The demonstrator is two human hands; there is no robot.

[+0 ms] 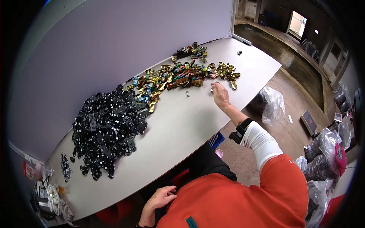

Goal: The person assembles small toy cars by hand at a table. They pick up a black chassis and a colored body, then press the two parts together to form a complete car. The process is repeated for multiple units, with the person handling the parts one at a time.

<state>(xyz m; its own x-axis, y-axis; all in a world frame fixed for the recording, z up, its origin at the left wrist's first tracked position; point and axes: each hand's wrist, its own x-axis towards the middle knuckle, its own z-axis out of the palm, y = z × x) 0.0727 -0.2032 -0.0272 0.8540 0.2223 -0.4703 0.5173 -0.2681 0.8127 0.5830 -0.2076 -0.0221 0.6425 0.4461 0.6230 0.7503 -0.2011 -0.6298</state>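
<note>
My right hand [220, 95] is over the table just in front of the gold pieces. Its fingers are curled together, and what they hold, if anything, is too small to make out. Beside it spreads a row of shiny gold and coloured pieces [186, 76] that look like toy car shells. A tiny clear or silvery part [187, 94] lies alone on the tabletop left of this hand. My left hand [161, 197] rests low against my body, below the table's front edge, fingers loosely bent and somewhat apart, with nothing visible in it.
A big heap of black parts with white dots [108, 129] covers the table's left side. Near it are a small pile of silvery parts [65, 167] and white rolls [53, 199]. A few dark bits [239, 53] lie far right. Filled plastic bags [319, 167] stand on the floor.
</note>
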